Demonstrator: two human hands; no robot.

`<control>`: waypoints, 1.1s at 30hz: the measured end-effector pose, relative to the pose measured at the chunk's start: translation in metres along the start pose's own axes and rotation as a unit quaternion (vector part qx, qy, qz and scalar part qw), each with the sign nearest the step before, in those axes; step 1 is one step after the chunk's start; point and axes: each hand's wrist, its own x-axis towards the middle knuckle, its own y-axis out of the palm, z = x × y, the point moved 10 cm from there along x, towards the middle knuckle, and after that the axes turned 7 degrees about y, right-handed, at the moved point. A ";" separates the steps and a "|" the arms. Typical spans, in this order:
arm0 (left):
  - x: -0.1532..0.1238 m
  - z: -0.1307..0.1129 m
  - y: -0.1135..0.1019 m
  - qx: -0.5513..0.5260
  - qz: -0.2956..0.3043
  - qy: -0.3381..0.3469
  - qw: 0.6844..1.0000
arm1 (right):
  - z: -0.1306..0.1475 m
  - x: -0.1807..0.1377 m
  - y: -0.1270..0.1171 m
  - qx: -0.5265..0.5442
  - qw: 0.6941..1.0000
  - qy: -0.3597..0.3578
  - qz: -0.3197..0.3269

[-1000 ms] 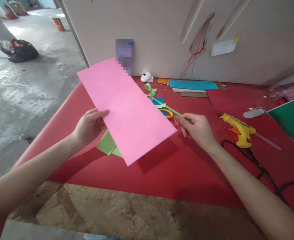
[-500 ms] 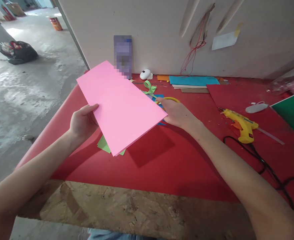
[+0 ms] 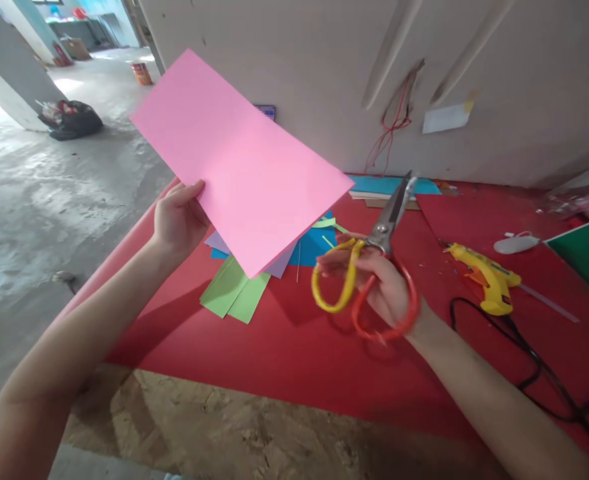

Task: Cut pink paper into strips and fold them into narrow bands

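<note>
Pinched at its left edge by my left hand [image 3: 180, 217], a pink sheet of paper [image 3: 239, 153] is raised above the table; a second layer shows along its lower edge. My right hand [image 3: 387, 283] grips a pair of scissors [image 3: 384, 230] with one yellow and one red handle loop. Their blades point up and away, nearly together, to the right of the paper and apart from it. Beneath the pink paper lie green paper strips [image 3: 231, 290], with blue paper [image 3: 317, 247] and lilac paper partly hidden by it.
A yellow glue gun [image 3: 489, 277] with a black cord [image 3: 529, 350] lies on the red tabletop [image 3: 284, 340] at right. Blue sheets [image 3: 427, 187] lie along the wall. A green board [image 3: 587, 247] stands at the right edge, near a white mouse-shaped object [image 3: 515, 244].
My right hand has come from behind the pink paper toward me and right, bringing the scissors into full view. The pink paper has gone up in the picture, uncovering green strips.
</note>
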 end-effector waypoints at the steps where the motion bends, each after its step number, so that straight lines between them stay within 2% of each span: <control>1: 0.001 0.003 -0.001 0.000 0.000 -0.008 1.000 | 0.003 -0.004 0.009 0.037 0.998 0.007 0.043; 3: 0.002 0.008 -0.004 0.000 -0.004 -0.021 1.000 | 0.004 -0.015 0.030 0.108 0.982 0.057 0.141; 5: 0.003 0.008 -0.009 -0.001 -0.013 -0.025 1.000 | 0.002 -0.029 0.045 0.138 0.961 0.123 0.206; 7: 0.006 0.005 -0.014 -0.006 -0.025 -0.020 0.999 | -0.001 -0.040 0.052 0.137 0.951 0.159 0.229; 14: 0.014 -0.006 -0.027 -0.019 -0.054 -0.002 0.998 | -0.008 -0.056 0.064 0.146 0.930 0.171 0.290; 20: 0.013 -0.003 -0.024 -0.010 -0.037 -0.005 0.999 | -0.009 -0.058 0.065 0.150 0.928 0.181 0.288; 28: 0.011 -0.004 -0.014 0.040 0.017 0.003 0.999 | -0.010 -0.058 0.064 0.132 0.933 0.184 0.280; 33: 0.015 -0.020 -0.015 0.068 0.041 0.050 0.996 | -0.012 -0.063 0.056 0.080 0.952 0.180 0.236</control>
